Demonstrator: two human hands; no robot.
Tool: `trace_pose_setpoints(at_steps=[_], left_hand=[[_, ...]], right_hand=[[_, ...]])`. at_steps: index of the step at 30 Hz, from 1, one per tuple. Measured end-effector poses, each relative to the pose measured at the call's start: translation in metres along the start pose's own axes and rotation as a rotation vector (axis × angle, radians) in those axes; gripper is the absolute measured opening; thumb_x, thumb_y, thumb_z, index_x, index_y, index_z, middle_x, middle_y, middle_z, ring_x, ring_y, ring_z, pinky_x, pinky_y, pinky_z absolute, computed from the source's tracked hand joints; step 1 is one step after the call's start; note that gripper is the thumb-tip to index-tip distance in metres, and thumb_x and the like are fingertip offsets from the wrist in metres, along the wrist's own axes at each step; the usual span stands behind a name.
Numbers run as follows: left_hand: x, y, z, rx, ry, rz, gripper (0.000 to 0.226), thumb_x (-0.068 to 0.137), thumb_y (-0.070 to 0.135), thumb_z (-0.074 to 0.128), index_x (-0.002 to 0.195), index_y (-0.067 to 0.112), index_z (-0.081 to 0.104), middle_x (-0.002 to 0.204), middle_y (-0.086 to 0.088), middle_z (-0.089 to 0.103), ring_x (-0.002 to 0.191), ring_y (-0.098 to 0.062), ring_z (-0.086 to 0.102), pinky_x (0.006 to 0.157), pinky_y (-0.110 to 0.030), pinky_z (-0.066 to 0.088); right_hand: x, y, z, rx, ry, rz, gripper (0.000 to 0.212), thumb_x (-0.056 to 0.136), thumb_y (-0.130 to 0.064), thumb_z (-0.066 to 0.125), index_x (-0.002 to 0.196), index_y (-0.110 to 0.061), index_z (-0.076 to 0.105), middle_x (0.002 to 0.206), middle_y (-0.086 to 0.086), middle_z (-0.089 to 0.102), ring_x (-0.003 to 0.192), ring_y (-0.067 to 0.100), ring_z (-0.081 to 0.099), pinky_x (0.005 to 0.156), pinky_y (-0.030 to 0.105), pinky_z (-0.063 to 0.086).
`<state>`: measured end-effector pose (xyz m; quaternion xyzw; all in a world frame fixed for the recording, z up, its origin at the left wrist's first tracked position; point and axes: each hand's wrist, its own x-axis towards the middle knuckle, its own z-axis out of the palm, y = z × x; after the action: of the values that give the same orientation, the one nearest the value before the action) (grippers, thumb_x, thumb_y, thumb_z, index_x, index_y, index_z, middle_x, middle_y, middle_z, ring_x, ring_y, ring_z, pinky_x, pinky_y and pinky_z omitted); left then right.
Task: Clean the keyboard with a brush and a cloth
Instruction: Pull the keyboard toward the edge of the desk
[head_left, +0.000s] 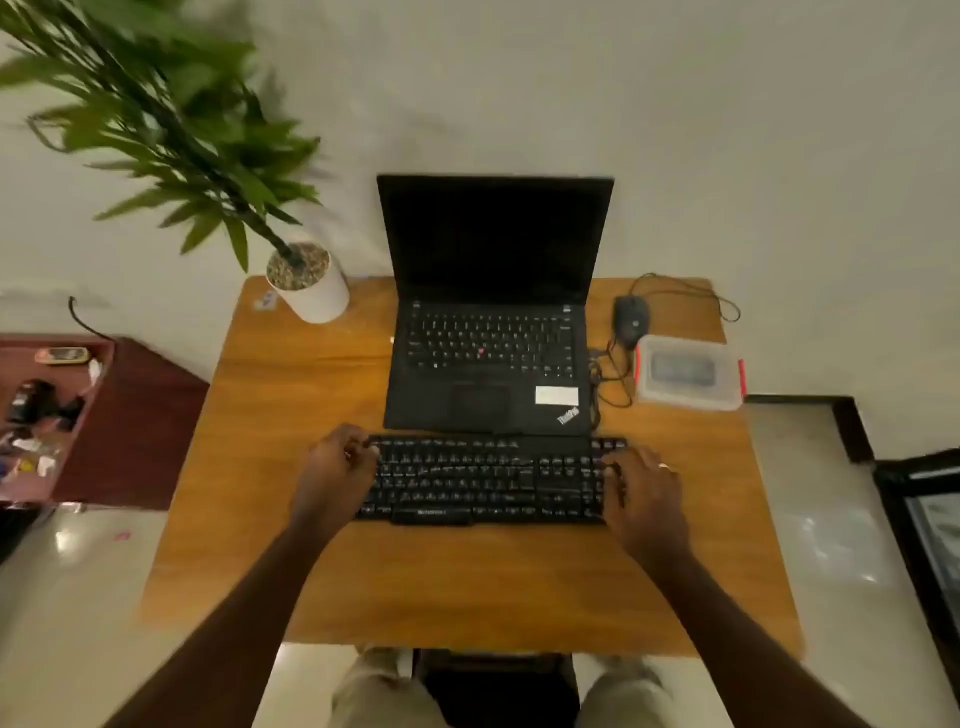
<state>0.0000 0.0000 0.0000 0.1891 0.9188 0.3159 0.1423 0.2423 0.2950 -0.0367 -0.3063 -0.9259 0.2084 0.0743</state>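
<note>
Seen from the head camera looking down, a black keyboard (488, 480) lies across the middle of a wooden table (291, 415), just in front of an open black laptop (493, 332) whose screen is dark. The left hand (335, 470) curls its fingers around the keyboard's left end, covering that corner. The right hand (647, 499) grips the right end, hiding the outermost keys; a ring shows on one finger. Key legends are too blurred to read. Behind on the right sit a wired mouse (631, 314) and a clear lidded box (688, 371), whose contents are hard to make out. A potted plant (306, 283) stands at the back left corner, its leaves cut off by the frame. Bare wood stretches between the keyboard and the table's near edge, and to the left of the laptop.
</note>
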Motion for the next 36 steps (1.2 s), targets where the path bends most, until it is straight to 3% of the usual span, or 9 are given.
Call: trace_pose_setpoints(at_steps=[3, 5, 9, 15, 18, 20, 26, 30, 36], left_hand=[[-0.006, -0.021, 0.026, -0.021, 0.048, -0.091, 0.025, 0.097, 0.022, 0.065, 0.118, 0.009, 0.060, 0.084, -0.004, 0.060, 0.071, -0.018, 0.057, 0.056, -0.027, 0.038], [-0.012, -0.039, 0.044, -0.017, 0.101, -0.115, 0.038, 0.096, 0.026, 0.066, 0.127, 0.007, 0.056, 0.094, -0.008, 0.059, 0.084, -0.026, 0.057, 0.067, -0.033, 0.042], [-0.022, -0.067, 0.078, -0.075, 0.267, -0.138, 0.056, 0.092, 0.045, 0.057, 0.132, 0.007, 0.052, 0.113, -0.018, 0.058, 0.101, -0.034, 0.055, 0.083, -0.042, 0.042], [-0.031, -0.084, 0.104, -0.064, 0.442, -0.118, 0.053, 0.094, 0.040, 0.047, 0.133, 0.005, 0.053, 0.118, -0.027, 0.054, 0.104, -0.039, 0.052, 0.087, -0.044, 0.040], [-0.032, -0.093, 0.110, -0.081, 0.455, -0.077, 0.052, 0.098, 0.039, 0.043, 0.131, 0.001, 0.057, 0.117, -0.029, 0.054, 0.104, -0.039, 0.052, 0.087, -0.039, 0.039], [-0.033, -0.096, 0.111, -0.070, 0.467, -0.063, 0.054, 0.099, 0.041, 0.041, 0.129, 0.001, 0.060, 0.115, -0.029, 0.054, 0.104, -0.041, 0.053, 0.089, -0.044, 0.042], [-0.028, -0.108, 0.117, -0.077, 0.522, -0.025, 0.053, 0.097, 0.041, 0.044, 0.118, -0.002, 0.068, 0.104, -0.022, 0.057, 0.099, -0.040, 0.055, 0.091, -0.049, 0.043], [-0.028, -0.115, 0.119, -0.098, 0.537, 0.041, 0.038, 0.105, 0.027, 0.049, 0.117, -0.003, 0.068, 0.101, -0.021, 0.059, 0.096, -0.032, 0.052, 0.086, -0.043, 0.040], [-0.030, -0.120, 0.120, -0.042, 0.478, 0.055, 0.043, 0.103, 0.037, 0.047, 0.117, 0.001, 0.067, 0.109, -0.024, 0.057, 0.101, -0.037, 0.053, 0.087, -0.043, 0.042]], right_hand=[[-0.008, 0.021, 0.023, 0.019, 0.056, 0.071, 0.032, 0.097, -0.032, 0.043, 0.114, -0.012, 0.061, 0.117, 0.009, 0.058, 0.107, 0.026, 0.054, 0.088, 0.044, 0.045], [-0.012, 0.033, 0.039, 0.041, 0.085, 0.102, 0.036, 0.098, -0.034, 0.042, 0.118, -0.009, 0.059, 0.119, 0.010, 0.057, 0.110, 0.026, 0.051, 0.089, 0.043, 0.044], [-0.016, 0.047, 0.073, 0.250, 0.221, 0.221, 0.032, 0.101, -0.032, 0.042, 0.121, -0.010, 0.054, 0.119, 0.008, 0.053, 0.110, 0.022, 0.048, 0.093, 0.044, 0.046], [-0.026, 0.054, 0.100, 0.267, 0.359, 0.192, 0.035, 0.100, -0.021, 0.042, 0.127, -0.003, 0.056, 0.120, 0.011, 0.058, 0.112, 0.021, 0.051, 0.098, 0.032, 0.041], [-0.028, 0.056, 0.106, 0.227, 0.389, 0.158, 0.037, 0.102, -0.023, 0.041, 0.129, -0.002, 0.056, 0.123, 0.011, 0.057, 0.115, 0.024, 0.052, 0.100, 0.042, 0.044], [-0.029, 0.057, 0.108, 0.220, 0.380, 0.154, 0.041, 0.103, -0.028, 0.038, 0.133, -0.005, 0.054, 0.126, 0.009, 0.055, 0.117, 0.024, 0.051, 0.101, 0.045, 0.044], [-0.028, 0.062, 0.111, 0.158, 0.386, 0.164, 0.050, 0.102, -0.039, 0.033, 0.137, -0.009, 0.054, 0.126, 0.009, 0.057, 0.118, 0.023, 0.050, 0.101, 0.036, 0.038], [-0.028, 0.063, 0.112, 0.184, 0.420, 0.152, 0.039, 0.105, -0.030, 0.041, 0.132, -0.008, 0.058, 0.123, 0.012, 0.061, 0.117, 0.027, 0.052, 0.104, 0.043, 0.039], [-0.032, 0.056, 0.108, 0.201, 0.419, 0.183, 0.037, 0.106, -0.026, 0.041, 0.134, -0.008, 0.058, 0.128, 0.013, 0.058, 0.122, 0.029, 0.049, 0.107, 0.041, 0.036]])
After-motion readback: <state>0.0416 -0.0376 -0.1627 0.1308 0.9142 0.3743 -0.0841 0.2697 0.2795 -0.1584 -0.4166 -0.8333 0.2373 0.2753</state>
